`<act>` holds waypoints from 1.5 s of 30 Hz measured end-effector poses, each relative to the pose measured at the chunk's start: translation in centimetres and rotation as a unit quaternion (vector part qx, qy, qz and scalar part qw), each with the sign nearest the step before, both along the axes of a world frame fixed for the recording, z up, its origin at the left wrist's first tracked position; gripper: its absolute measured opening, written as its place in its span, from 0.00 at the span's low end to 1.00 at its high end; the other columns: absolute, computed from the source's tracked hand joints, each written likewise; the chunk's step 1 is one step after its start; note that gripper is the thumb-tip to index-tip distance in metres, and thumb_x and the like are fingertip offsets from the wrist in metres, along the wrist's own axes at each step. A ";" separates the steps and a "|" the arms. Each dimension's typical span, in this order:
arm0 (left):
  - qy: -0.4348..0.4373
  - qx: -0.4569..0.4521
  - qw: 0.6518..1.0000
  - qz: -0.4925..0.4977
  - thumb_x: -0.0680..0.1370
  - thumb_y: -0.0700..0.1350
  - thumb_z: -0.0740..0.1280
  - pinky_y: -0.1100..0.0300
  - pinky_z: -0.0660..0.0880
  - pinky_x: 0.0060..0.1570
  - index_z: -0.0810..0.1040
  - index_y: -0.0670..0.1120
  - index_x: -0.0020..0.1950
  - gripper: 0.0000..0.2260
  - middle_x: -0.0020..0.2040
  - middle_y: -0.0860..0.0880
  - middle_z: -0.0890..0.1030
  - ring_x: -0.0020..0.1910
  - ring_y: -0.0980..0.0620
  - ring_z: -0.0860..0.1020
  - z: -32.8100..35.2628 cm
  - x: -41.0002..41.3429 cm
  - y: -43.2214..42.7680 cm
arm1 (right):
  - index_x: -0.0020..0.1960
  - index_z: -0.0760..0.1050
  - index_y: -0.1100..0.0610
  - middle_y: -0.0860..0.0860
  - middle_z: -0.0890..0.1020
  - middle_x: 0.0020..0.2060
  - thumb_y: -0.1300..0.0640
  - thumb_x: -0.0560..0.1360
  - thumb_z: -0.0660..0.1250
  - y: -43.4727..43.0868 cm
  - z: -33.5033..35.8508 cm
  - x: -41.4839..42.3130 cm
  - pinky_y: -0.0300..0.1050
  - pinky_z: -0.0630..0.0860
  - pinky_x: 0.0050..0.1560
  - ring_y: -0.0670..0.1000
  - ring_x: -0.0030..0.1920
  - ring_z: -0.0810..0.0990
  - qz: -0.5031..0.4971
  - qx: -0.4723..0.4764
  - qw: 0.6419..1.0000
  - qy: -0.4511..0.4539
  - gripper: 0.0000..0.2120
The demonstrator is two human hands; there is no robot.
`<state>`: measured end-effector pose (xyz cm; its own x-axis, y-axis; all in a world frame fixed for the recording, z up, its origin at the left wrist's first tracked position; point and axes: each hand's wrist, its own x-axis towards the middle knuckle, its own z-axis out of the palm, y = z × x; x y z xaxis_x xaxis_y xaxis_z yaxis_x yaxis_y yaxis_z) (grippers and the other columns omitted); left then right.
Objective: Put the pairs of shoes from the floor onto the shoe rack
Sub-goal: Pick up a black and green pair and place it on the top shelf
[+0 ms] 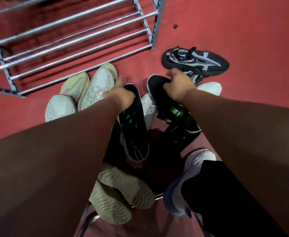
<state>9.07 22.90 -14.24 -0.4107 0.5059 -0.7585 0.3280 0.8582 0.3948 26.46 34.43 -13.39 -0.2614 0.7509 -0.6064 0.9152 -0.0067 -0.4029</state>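
Pair, black knit sneakers with green stripes: left shoe [133, 127] gripped at heel collar by left hand [121, 94], right shoe [171, 106] likewise by right hand [179, 84]; probably light, soft-uppered, collar the firmest hold.

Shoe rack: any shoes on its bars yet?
No, the shoe rack shows only bare metal bars; both hands hold black shoes over the floor.

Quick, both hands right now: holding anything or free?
Left hand: closed on a black shoe with green stripes.
Right hand: closed on the matching black shoe.
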 end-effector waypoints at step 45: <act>-0.225 0.273 0.849 0.394 0.73 0.36 0.67 0.57 0.82 0.32 0.79 0.33 0.55 0.12 0.40 0.39 0.86 0.37 0.43 0.87 33.2 -3.7 -19.7 | 0.49 0.77 0.65 0.62 0.82 0.44 0.49 0.80 0.63 -12.0 32.9 3.7 0.58 0.84 0.38 0.63 0.42 0.84 -0.089 0.077 0.985 0.127 0.17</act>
<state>5.37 3.24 18.95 -0.5155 0.5353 -0.6691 -0.5510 0.3909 0.7373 30.21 22.46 19.48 -0.2451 0.8768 -0.4136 0.7745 -0.0796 -0.6276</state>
